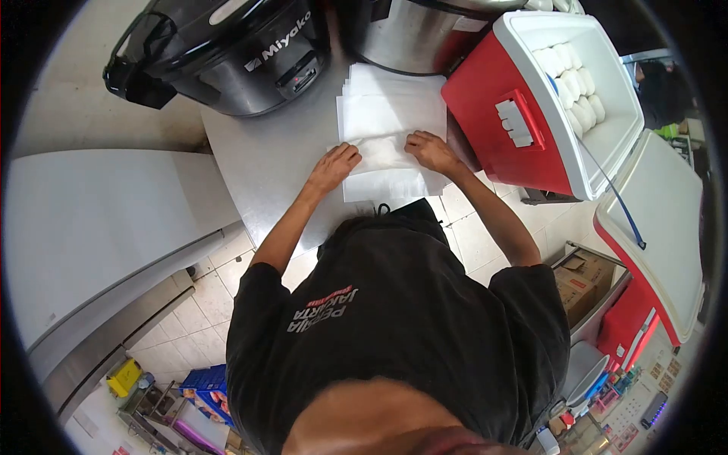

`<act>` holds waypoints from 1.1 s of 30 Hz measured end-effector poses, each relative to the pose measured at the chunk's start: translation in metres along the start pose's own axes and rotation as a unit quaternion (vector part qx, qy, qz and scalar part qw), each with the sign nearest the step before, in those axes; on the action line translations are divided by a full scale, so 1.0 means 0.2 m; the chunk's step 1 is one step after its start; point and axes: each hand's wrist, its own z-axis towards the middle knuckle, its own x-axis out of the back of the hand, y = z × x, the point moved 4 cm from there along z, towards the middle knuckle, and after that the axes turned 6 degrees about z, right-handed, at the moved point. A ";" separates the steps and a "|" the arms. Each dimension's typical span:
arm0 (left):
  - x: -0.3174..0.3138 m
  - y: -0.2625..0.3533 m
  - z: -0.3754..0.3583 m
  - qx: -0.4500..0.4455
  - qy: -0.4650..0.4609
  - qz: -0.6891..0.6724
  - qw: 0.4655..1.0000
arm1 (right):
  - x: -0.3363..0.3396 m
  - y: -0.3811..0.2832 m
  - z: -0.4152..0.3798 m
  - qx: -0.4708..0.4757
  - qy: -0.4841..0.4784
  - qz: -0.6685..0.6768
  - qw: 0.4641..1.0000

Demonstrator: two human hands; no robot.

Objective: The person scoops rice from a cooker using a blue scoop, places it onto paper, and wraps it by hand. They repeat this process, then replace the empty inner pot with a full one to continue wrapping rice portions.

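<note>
A stack of white paper sheets (pixel 394 106) lies on the steel table in front of me. On its near part is a folded white sheet (pixel 381 152), slightly bulged in the middle; what is inside, if anything, is hidden. The fingers of my left hand (pixel 334 165) are curled onto this sheet's left end. At its right end, my right hand (pixel 434 152) pinches the paper with bent fingers. More loose paper (pixel 383 186) spreads below the fold, toward my body.
A black Miyako rice cooker (pixel 280 53) and a large steel pot (pixel 409 34) stand behind the paper on the steel table (pixel 262 167). To the right, a red cooler box (pixel 500 114) holds several white wrapped bundles (pixel 572 83); its lid (pixel 656 227) hangs open.
</note>
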 end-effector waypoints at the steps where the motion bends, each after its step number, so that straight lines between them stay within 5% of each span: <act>1: -0.03 0.00 -0.02 -0.003 -0.007 -0.009 1.000 | -0.02 -0.01 0.00 0.008 0.008 -0.005 1.000; 6: -0.12 0.03 -0.05 0.044 0.007 -0.116 0.992 | -0.03 -0.02 -0.04 -0.013 0.002 0.060 0.998; 8: 0.01 0.11 -0.07 0.073 0.105 -0.094 0.987 | 0.01 -0.04 -0.06 -0.062 0.068 0.170 0.981; 16: -0.10 0.04 -0.03 0.127 0.063 -0.135 0.981 | -0.08 0.06 -0.02 -0.041 0.006 0.144 0.989; 18: -0.10 -0.02 0.02 0.205 -0.013 -0.220 0.954 | -0.01 0.07 0.08 -0.264 -0.054 0.249 0.930; 19: -0.09 -0.04 0.07 0.201 -0.013 -0.218 0.955 | 0.01 0.07 0.14 -0.292 -0.075 0.156 0.941; 20: -0.08 -0.06 0.12 0.248 0.005 -0.189 0.950 | -0.01 0.10 0.18 -0.295 -0.072 0.155 0.940; 21: -0.07 -0.10 0.18 0.294 0.024 -0.159 0.942 | 0.00 0.12 0.24 -0.197 -0.041 0.104 0.974; 22: -0.02 -0.11 0.23 0.289 0.024 -0.158 0.944 | 0.01 0.13 0.30 -0.098 -0.009 0.050 0.994; 23: 0.01 -0.11 0.28 0.228 -0.027 -0.088 0.969 | 0.02 0.15 0.34 -0.102 -0.005 0.048 0.994; 25: -0.04 -0.13 0.34 0.143 -0.141 -0.040 0.979 | -0.06 0.15 0.39 -0.084 -0.235 0.042 0.967; 27: -0.12 -0.16 0.31 0.170 -0.152 -0.073 0.971 | -0.19 0.22 0.34 -0.141 -0.247 0.111 0.952; 29: -0.17 -0.17 0.24 0.242 -0.125 -0.127 0.954 | -0.17 0.16 0.24 -0.126 -0.116 0.069 0.983; 31: -0.10 -0.10 0.18 0.239 -0.065 -0.181 0.952 | -0.14 0.07 0.16 -0.151 -0.086 0.082 0.981; 33: -0.18 -0.05 0.09 0.216 0.040 -0.141 0.965 | -0.16 -0.04 0.05 -0.126 0.114 0.047 0.984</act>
